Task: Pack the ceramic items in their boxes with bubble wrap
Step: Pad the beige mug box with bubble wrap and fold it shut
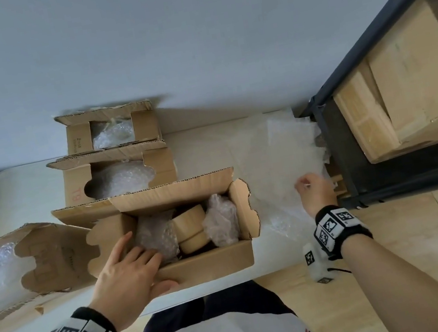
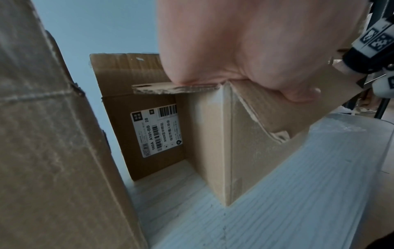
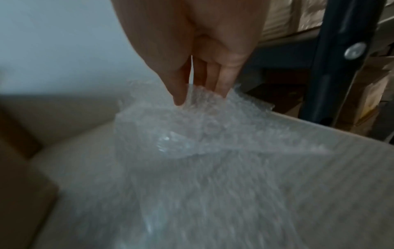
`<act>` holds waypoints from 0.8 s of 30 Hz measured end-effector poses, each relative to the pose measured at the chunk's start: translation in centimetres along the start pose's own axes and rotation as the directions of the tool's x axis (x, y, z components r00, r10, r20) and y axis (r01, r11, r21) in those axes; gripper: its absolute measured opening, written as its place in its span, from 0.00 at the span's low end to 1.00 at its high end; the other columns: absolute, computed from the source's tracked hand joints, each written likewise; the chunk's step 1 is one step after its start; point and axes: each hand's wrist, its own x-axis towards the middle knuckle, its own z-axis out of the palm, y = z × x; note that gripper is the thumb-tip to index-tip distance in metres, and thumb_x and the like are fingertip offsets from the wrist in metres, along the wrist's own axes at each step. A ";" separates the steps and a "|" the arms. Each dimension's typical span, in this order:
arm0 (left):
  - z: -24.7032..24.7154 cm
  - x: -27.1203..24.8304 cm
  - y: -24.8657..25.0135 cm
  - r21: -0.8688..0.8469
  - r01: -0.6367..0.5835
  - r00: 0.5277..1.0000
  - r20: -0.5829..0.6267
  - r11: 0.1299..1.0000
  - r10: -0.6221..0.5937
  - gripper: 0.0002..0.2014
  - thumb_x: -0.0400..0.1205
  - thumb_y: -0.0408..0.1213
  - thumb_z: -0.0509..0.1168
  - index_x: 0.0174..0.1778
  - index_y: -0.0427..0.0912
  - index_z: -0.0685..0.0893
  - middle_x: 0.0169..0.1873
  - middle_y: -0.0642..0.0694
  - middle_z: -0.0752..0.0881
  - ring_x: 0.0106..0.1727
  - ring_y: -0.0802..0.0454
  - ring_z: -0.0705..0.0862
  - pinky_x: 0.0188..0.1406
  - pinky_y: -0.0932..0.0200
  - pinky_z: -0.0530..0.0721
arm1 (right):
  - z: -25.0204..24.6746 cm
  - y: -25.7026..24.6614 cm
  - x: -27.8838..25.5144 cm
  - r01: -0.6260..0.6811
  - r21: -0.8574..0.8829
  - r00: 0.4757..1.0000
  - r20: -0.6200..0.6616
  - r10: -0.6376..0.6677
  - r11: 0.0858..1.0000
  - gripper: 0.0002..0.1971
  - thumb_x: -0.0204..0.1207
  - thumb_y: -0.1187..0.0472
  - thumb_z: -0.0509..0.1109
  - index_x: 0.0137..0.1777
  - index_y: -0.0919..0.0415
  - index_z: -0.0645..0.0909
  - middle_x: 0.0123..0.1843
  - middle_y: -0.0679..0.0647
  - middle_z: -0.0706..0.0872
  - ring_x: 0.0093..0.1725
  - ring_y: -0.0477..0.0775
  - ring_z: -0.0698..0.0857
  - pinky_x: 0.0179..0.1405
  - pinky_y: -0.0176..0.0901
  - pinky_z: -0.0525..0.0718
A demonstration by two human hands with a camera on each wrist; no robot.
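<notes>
**Packing bench: stock on hand, largest first**

1. Table [image 1: 272, 261]. Pale top; carries everything below.
2. Rack [image 1: 334, 145]. Dark metal frame at the right edge, cartons on its shelves.
3. Long box [image 1: 52, 253]. Left of the open box, flaps up, wrap showing inside.
4. Open box [image 1: 208, 264]. Centre, nearest the person. Stiff corrugated card with ragged flap edges; light, best steadied at the near wall.
5. Two rear boxes [image 1: 114, 178]. Stacked toward the wall, each showing wrap through a cut-out.
6. Sheet [image 1: 283, 154]. Loose bubble wrap lying on the table right of the open box. Soft, limp, near weightless and slippery; likely to drag or fold, so take it at an edge or corner.
7. Bundles [image 1: 154, 235]. Two wrapped pieces inside the open box, one at each end. Presumed ceramic: fragile, heavy for their bulk; cradle from beneath.
8. Jars [image 1: 191, 229]. Tan round pieces between the bundles, unwrapped, hard, smooth and chip-prone; lift by the body.
9. Left hand [image 1: 128, 272]. Fingers extended into the open box against the near bundle, thumb outside on the front wall; nothing clenched.
10. Right hand [image 1: 316, 192]. Thumb and fingers pinching the sheet at a lifted edge.
</notes>
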 end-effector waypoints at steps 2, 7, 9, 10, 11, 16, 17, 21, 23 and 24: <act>-0.2 0.0 0.0 -0.016 -0.009 1.000 0.015 1.000 0.010 0.37 0.82 0.67 0.40 0.37 0.47 0.89 0.35 0.50 0.90 0.41 0.48 0.89 0.71 0.41 0.63 | -2.3 -0.2 0.0 0.020 0.099 0.996 -0.087 -0.011 0.995 0.11 0.81 0.61 0.66 0.57 0.67 0.83 0.55 0.63 0.86 0.54 0.63 0.84 0.47 0.41 0.74; -2.5 -0.2 0.4 -0.126 -0.001 0.998 0.059 0.992 0.008 0.29 0.74 0.68 0.52 0.47 0.52 0.90 0.45 0.55 0.90 0.50 0.56 0.88 0.74 0.47 0.59 | -8.6 -2.8 -1.9 0.240 0.298 0.951 -0.264 -0.162 0.924 0.07 0.80 0.61 0.67 0.51 0.64 0.83 0.47 0.57 0.86 0.50 0.57 0.84 0.48 0.44 0.80; -3.8 -0.1 0.5 -0.248 0.053 0.997 0.061 0.967 -0.039 0.25 0.76 0.64 0.60 0.64 0.54 0.82 0.61 0.57 0.83 0.65 0.57 0.81 0.80 0.55 0.51 | -10.7 -4.9 -3.6 0.336 0.386 0.926 -0.301 -0.227 0.859 0.05 0.80 0.58 0.67 0.52 0.57 0.83 0.45 0.47 0.86 0.48 0.45 0.85 0.46 0.37 0.81; -4.4 -0.1 0.5 -0.334 0.086 0.996 0.060 0.939 -0.069 0.25 0.77 0.61 0.64 0.69 0.56 0.77 0.67 0.57 0.79 0.70 0.57 0.76 0.80 0.57 0.50 | -11.6 -6.2 -4.5 0.371 0.436 0.917 -0.311 -0.250 0.820 0.05 0.79 0.57 0.68 0.52 0.55 0.82 0.45 0.43 0.86 0.47 0.39 0.85 0.45 0.33 0.81; -5.3 0.1 0.4 -0.418 0.094 0.995 0.019 0.904 -0.095 0.26 0.77 0.57 0.65 0.71 0.57 0.73 0.71 0.56 0.76 0.73 0.56 0.73 0.79 0.59 0.54 | -12.3 -7.5 -5.3 0.396 0.497 0.912 -0.313 -0.266 0.772 0.06 0.79 0.56 0.68 0.53 0.54 0.83 0.44 0.42 0.87 0.46 0.36 0.86 0.45 0.32 0.81; -12.7 2.0 0.4 -0.696 0.016 0.937 -0.240 0.718 -0.253 0.23 0.78 0.55 0.59 0.70 0.68 0.67 0.66 0.68 0.74 0.65 0.74 0.73 0.63 0.72 0.71 | -14.1 -13.7 -8.3 0.334 0.800 0.912 -0.140 -0.387 0.498 0.07 0.73 0.52 0.75 0.50 0.49 0.86 0.49 0.50 0.89 0.53 0.55 0.88 0.52 0.50 0.87; -14.1 2.4 0.4 -0.748 -0.021 0.931 -0.257 0.663 -0.260 0.22 0.77 0.58 0.59 0.68 0.72 0.67 0.66 0.73 0.72 0.65 0.81 0.69 0.62 0.78 0.68 | -14.0 -14.7 -8.7 0.321 0.824 0.894 -0.101 -0.436 0.466 0.06 0.71 0.49 0.76 0.46 0.46 0.87 0.46 0.49 0.90 0.50 0.52 0.89 0.49 0.46 0.87; -17.8 3.4 0.7 -0.873 -0.167 0.960 -0.251 0.459 -0.127 0.33 0.74 0.63 0.64 0.76 0.71 0.63 0.79 0.69 0.60 0.79 0.71 0.57 0.75 0.61 0.60 | -12.9 -17.6 -9.7 0.252 0.858 0.848 0.026 -0.529 0.447 0.14 0.77 0.59 0.69 0.32 0.44 0.87 0.33 0.42 0.89 0.34 0.40 0.88 0.33 0.32 0.85; -18.4 3.7 1.1 -0.890 -0.164 0.966 -0.232 0.424 -0.112 0.38 0.71 0.64 0.66 0.78 0.70 0.60 0.78 0.71 0.59 0.79 0.72 0.57 0.76 0.57 0.59 | -12.1 -18.8 -10.6 0.272 0.840 0.782 0.091 -0.617 0.469 0.09 0.77 0.61 0.68 0.42 0.48 0.88 0.41 0.47 0.91 0.43 0.47 0.90 0.40 0.36 0.86; -18.5 3.9 1.3 -0.902 -0.151 0.965 -0.223 0.405 -0.138 0.39 0.70 0.64 0.66 0.78 0.69 0.60 0.77 0.71 0.62 0.78 0.72 0.59 0.76 0.57 0.61 | -11.8 -19.2 -11.1 0.261 0.844 0.748 0.130 -0.651 0.469 0.07 0.77 0.60 0.68 0.48 0.52 0.88 0.46 0.51 0.91 0.48 0.52 0.90 0.44 0.41 0.87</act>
